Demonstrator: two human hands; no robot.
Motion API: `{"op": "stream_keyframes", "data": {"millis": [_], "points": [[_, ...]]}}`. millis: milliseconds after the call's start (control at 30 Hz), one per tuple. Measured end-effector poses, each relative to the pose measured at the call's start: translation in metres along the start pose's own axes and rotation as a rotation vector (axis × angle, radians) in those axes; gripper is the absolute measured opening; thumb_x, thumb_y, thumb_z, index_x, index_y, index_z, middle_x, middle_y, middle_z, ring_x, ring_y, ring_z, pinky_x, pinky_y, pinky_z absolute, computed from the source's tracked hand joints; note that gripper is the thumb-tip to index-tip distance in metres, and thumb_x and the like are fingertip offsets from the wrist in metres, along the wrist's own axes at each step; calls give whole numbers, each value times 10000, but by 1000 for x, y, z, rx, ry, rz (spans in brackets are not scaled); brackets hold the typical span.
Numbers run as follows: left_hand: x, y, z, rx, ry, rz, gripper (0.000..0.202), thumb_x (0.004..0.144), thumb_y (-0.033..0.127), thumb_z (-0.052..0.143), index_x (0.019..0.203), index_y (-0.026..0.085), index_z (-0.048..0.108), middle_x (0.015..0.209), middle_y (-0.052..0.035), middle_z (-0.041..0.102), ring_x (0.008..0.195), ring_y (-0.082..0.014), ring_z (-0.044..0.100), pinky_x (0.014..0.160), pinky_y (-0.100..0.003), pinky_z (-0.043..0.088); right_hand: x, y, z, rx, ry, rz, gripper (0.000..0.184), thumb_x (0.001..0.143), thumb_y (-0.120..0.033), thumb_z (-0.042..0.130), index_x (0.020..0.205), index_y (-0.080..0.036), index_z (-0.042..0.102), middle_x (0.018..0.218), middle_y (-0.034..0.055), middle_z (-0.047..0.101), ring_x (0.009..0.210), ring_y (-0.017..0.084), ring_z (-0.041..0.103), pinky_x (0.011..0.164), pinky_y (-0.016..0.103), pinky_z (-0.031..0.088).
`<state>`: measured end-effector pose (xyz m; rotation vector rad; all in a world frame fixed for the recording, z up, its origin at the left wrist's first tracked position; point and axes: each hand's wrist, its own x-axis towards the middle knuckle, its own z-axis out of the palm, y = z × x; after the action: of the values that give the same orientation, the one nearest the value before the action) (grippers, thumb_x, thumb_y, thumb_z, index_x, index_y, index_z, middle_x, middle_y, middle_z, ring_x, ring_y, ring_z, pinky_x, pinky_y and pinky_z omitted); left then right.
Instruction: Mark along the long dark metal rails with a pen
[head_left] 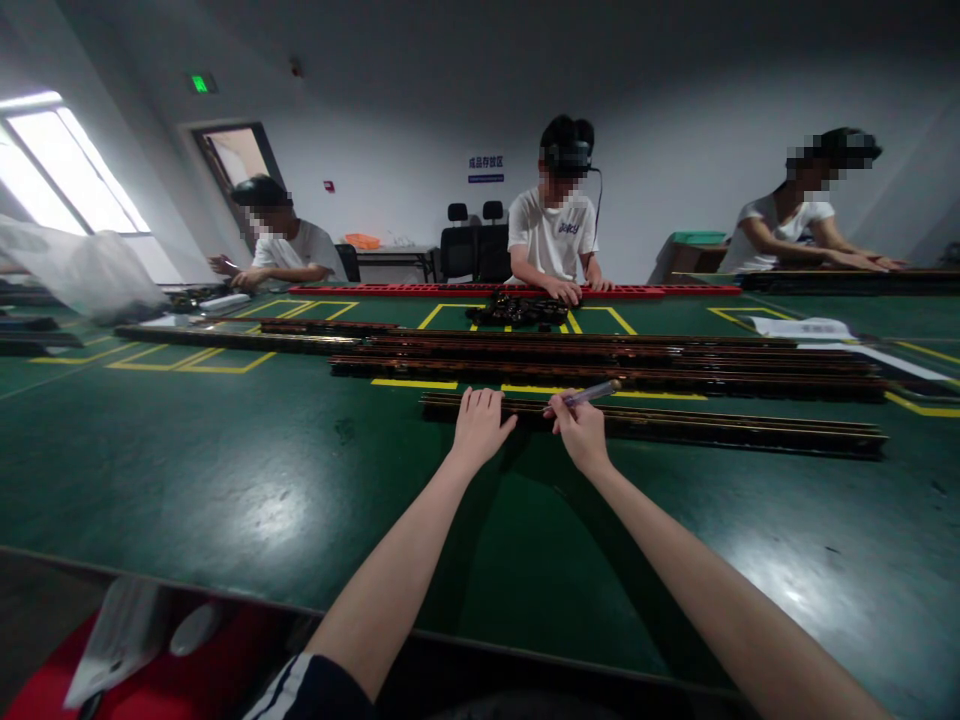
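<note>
The rail [720,428] lies on the table [187,460], well in from the near edge and roughly along it, reaching toward the right edge. It is long, narrow and dark, with thin gold-toned lines running lengthwise on top. The left hand [481,428] lies palm down over its left part, fingers straight and side by side, thumb held out toward the right; how firmly it presses, I cannot tell. The right hand [581,432] is just beside it, fingers curled around a pen [592,393], a slim, see-through barrel slanting up to the right over the rail. Both forearms stretch in from the table's near edge and converge.

Toward the far edge, just beyond the rail, several similar strips [615,365] lie side by side, dark with reddish-brown bands. Behind them sit a glossy black heap [521,311] of small pieces and a long red bar [450,290]. The tabletop is smooth green, marked with yellow lines [414,383].
</note>
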<state>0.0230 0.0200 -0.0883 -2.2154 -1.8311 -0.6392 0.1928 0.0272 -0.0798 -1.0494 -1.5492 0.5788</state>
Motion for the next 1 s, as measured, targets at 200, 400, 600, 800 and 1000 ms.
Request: {"op": "stream_keyframes", "data": {"millis": [200, 400, 600, 800, 1000], "points": [[0, -2, 2, -2, 21, -20, 368, 936, 349, 485, 1216, 117, 540, 1208, -131, 617, 1204, -263, 530, 1159, -484, 276, 1, 0, 1, 55, -63, 27, 610, 753, -780, 481, 745, -183, 607, 711, 100, 703, 454, 164, 574, 473, 309, 485], [0, -3, 4, 17, 49, -7, 363, 932, 334, 483, 1215, 116, 543, 1211, -131, 618, 1205, -261, 528, 1160, -482, 273, 1, 1, 0, 65, -65, 35, 618, 748, -780, 486, 770, -175, 606, 721, 106, 707, 453, 159, 576, 482, 304, 489], [-1, -2, 4, 31, 46, 33, 387, 941, 298, 463, 1281, 129, 534, 1248, -118, 617, 1244, -258, 504, 1178, -490, 249, 2, 5, 1, 67, -26, 41, 631, 738, -796, 478, 764, -176, 592, 689, 99, 706, 438, 158, 569, 481, 299, 470], [-2, -3, 4, 32, 50, 58, 389, 946, 275, 436, 1296, 150, 549, 1240, -97, 622, 1234, -253, 505, 1187, -493, 234, 2, 5, 0, 62, 12, 24, 632, 741, -802, 468, 753, -181, 586, 662, 93, 694, 436, 162, 567, 466, 294, 456], [-1, -3, 4, 23, 53, 31, 373, 934, 264, 453, 1272, 153, 567, 1209, -100, 628, 1198, -246, 530, 1182, -486, 250, 1, 4, 0, 60, -19, 9, 613, 757, -785, 472, 748, -183, 589, 687, 96, 699, 446, 161, 573, 467, 295, 470]]}}
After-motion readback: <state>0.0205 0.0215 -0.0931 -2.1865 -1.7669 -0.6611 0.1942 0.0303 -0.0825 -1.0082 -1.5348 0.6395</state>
